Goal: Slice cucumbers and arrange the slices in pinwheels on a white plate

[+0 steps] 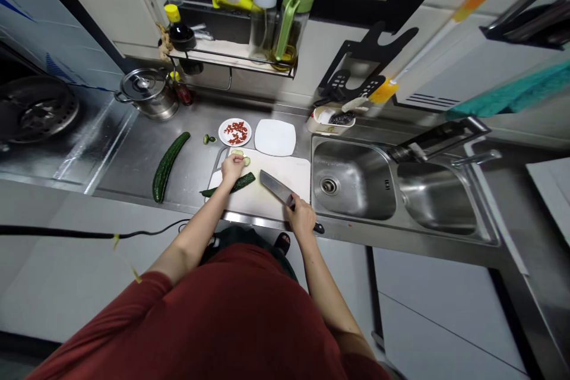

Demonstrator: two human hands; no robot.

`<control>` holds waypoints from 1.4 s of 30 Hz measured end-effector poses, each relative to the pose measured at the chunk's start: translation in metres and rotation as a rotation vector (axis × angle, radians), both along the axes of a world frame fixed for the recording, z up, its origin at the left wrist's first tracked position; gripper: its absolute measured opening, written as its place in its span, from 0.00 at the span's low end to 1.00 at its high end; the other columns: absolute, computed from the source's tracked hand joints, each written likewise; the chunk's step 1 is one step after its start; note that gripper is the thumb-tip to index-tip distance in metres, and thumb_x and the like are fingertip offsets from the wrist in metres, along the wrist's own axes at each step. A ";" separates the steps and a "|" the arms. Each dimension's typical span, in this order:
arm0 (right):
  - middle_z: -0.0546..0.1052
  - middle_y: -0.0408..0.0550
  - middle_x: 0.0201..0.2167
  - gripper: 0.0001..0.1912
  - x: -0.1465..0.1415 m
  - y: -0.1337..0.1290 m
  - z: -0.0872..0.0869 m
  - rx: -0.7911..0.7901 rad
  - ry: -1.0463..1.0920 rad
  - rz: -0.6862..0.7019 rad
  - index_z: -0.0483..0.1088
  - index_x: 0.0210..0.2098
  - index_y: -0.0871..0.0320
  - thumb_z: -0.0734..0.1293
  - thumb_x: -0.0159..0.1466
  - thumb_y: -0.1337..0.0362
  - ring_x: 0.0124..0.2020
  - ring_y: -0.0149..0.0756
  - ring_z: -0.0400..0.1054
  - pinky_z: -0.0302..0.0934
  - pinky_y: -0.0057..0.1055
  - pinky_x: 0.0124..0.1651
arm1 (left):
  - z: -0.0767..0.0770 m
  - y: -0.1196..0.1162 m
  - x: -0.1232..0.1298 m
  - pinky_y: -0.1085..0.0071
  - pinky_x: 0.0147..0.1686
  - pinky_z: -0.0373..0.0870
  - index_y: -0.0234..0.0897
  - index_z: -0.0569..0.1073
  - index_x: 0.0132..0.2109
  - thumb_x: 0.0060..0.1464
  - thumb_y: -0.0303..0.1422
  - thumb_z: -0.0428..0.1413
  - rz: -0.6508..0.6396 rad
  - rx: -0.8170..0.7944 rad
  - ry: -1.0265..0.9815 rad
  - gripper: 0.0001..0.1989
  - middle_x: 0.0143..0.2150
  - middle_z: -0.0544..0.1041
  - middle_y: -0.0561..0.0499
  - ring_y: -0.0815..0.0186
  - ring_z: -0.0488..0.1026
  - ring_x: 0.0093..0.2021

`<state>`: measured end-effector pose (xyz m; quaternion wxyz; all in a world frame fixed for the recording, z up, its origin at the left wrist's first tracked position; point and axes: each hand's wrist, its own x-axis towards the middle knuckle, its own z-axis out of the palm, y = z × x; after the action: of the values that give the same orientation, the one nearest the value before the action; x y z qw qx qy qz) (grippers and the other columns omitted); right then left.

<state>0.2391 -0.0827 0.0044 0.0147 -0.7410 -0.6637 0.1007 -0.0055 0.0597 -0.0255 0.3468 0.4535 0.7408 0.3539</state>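
Note:
My right hand (pixel 303 218) is closed round the handle of a kitchen knife (pixel 276 187), whose broad blade lies slanted low over the white cutting board (pixel 285 173). At the board's upper left, my left hand (pixel 232 167) has its fingers pinched at a pale cucumber slice (pixel 246 161). Another slice (pixel 237 152) shows just beyond the fingers. Below that hand a cut length of dark green cucumber (pixel 243 181) rests on the board, partly hidden by my left wrist.
A whole cucumber (pixel 169 167) lies on the counter to the left. Behind the board are a plate of chopped red pieces (pixel 235 132), small cucumber ends (pixel 209 139) and a white square plate (pixel 275 137). A lidded pot (pixel 151 95) stands back left; a double sink (pixel 356 181) is right.

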 end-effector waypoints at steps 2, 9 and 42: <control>0.76 0.49 0.41 0.22 0.000 0.001 0.000 0.000 0.010 -0.007 0.66 0.56 0.55 0.63 0.62 0.62 0.42 0.38 0.68 0.53 0.29 0.43 | -0.007 0.009 -0.004 0.72 0.38 0.68 0.37 0.75 0.38 0.45 0.31 0.59 0.020 -0.008 0.029 0.10 0.32 0.78 0.52 0.68 0.74 0.33; 0.76 0.50 0.41 0.21 0.001 0.003 -0.004 0.009 0.025 -0.018 0.66 0.55 0.56 0.62 0.64 0.60 0.42 0.38 0.68 0.54 0.30 0.43 | -0.013 0.025 -0.005 0.71 0.37 0.65 0.39 0.74 0.39 0.47 0.31 0.57 0.030 0.016 0.203 0.10 0.31 0.77 0.53 0.67 0.72 0.32; 0.77 0.48 0.43 0.21 -0.003 0.006 -0.007 0.018 0.114 -0.035 0.67 0.55 0.55 0.61 0.63 0.60 0.42 0.38 0.69 0.56 0.30 0.43 | 0.013 -0.041 -0.012 0.66 0.46 0.66 0.41 0.77 0.42 0.56 0.37 0.52 -0.331 0.130 0.394 0.12 0.40 0.77 0.46 0.60 0.72 0.42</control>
<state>0.2359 -0.0766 -0.0024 0.0609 -0.7455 -0.6495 0.1366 -0.0179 0.0183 -0.0122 0.2192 0.6501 0.6855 0.2439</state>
